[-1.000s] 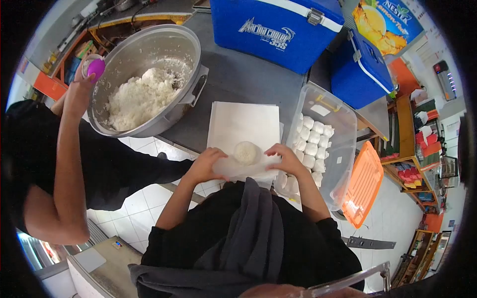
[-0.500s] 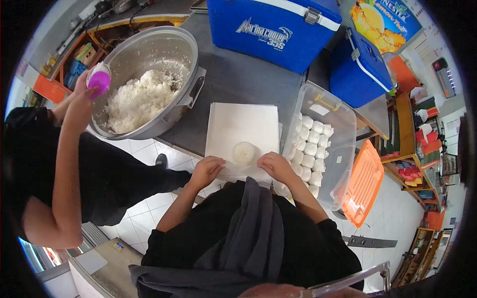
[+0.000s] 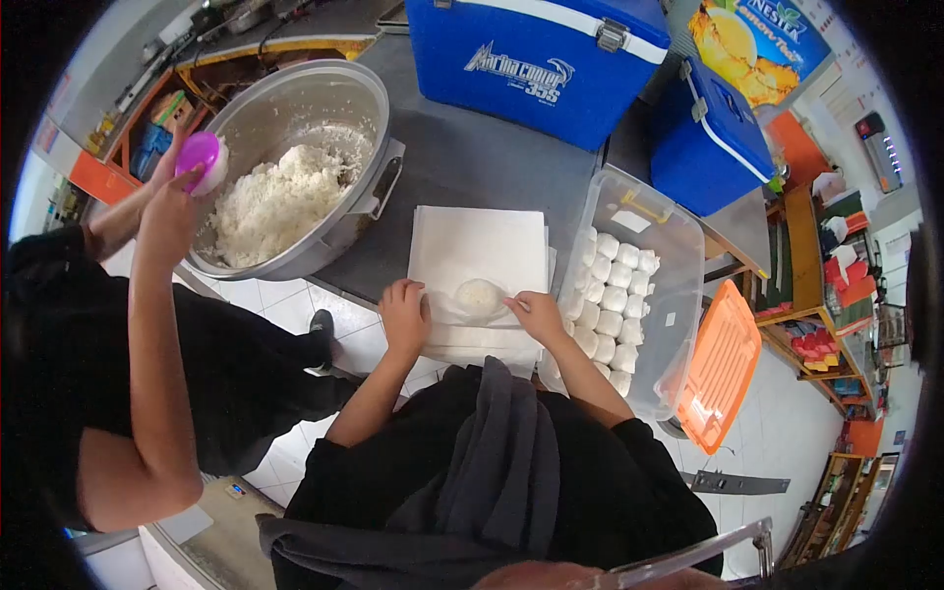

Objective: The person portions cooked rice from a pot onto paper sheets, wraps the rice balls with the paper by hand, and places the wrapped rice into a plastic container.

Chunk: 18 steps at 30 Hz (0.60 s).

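Note:
A round mound of white rice point(image 3: 478, 295) lies on a sheet of thin wrapping paper point(image 3: 448, 307), whose near part is lifted up against the rice. Beneath is a stack of white paper sheets point(image 3: 479, 241) at the table's front edge. At the left side of the rice, my left hand point(image 3: 404, 317) has its fingers closed on the sheet's edge. My right hand point(image 3: 536, 317) pinches the sheet just right of the rice. Several white wrapped bundles point(image 3: 615, 297) sit in rows in a clear plastic bin point(image 3: 671, 339) to my right.
A large metal pot point(image 3: 379, 118) of loose rice point(image 3: 280, 202) stands at left. A co-worker's hands point(image 3: 169, 192) hold a purple cup point(image 3: 203, 162) over its rim. Blue coolers point(image 3: 536, 69) stand behind; an orange lid point(image 3: 723, 364) leans by the bin.
Both my hands have moved slightly up and away from me, bringing the sheet's near edge toward the rice. The co-worker's purple cup has turned and shifted at the pot's rim.

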Each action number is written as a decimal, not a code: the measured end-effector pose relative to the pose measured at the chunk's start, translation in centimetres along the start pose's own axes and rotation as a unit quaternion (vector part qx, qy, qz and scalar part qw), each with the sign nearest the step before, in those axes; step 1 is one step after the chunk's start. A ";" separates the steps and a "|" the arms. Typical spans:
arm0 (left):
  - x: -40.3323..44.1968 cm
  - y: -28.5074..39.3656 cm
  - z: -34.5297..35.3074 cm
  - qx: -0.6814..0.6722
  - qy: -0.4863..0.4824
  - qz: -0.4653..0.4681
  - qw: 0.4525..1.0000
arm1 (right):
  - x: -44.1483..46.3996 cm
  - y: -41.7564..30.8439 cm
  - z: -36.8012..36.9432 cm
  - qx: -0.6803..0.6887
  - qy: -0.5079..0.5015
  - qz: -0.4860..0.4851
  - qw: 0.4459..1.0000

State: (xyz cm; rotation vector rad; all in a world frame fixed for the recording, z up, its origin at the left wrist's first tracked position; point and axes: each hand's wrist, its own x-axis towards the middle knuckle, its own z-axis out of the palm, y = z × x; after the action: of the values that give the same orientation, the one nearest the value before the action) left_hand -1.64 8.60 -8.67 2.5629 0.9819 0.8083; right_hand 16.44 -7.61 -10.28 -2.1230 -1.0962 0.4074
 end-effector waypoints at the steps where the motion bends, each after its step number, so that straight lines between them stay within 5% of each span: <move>1: -1.0 0.0 0.2 -0.001 -0.002 0.002 1.000 | 0.0 0.0 0.0 0.008 -0.002 0.011 1.000; 3: -3.3 -0.1 0.6 0.092 -0.314 0.213 0.921 | 0.1 -0.1 -0.1 0.017 -0.006 0.023 1.000; 4: -4.1 0.1 0.9 0.091 -0.316 0.211 0.921 | 0.2 -0.1 -0.1 0.013 -0.013 0.032 0.999; 6: -4.7 1.4 1.2 0.019 -0.145 0.354 0.924 | 0.3 0.0 0.0 0.010 -0.022 0.038 0.999; 9: -4.5 1.9 1.4 0.062 -0.139 0.339 0.928 | 0.1 -0.5 -0.4 0.022 0.014 0.004 1.000; 12: -4.4 2.4 1.3 0.049 -0.150 0.287 0.945 | -0.8 -1.2 -1.9 0.068 -0.025 0.075 0.995; 14: -4.3 2.7 1.2 0.050 -0.151 0.281 0.946 | -1.7 -0.7 -3.1 -0.036 0.053 -0.116 0.991; 18: -3.9 3.0 1.1 0.041 -0.142 0.265 0.953 | -4.1 0.7 -5.4 -0.149 -0.004 -0.015 0.989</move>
State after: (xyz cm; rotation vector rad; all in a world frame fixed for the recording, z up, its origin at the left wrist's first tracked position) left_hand -1.80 3.67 -9.82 2.9486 0.2428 0.4929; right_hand 17.44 -13.59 -7.14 -2.3606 -1.2561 0.2514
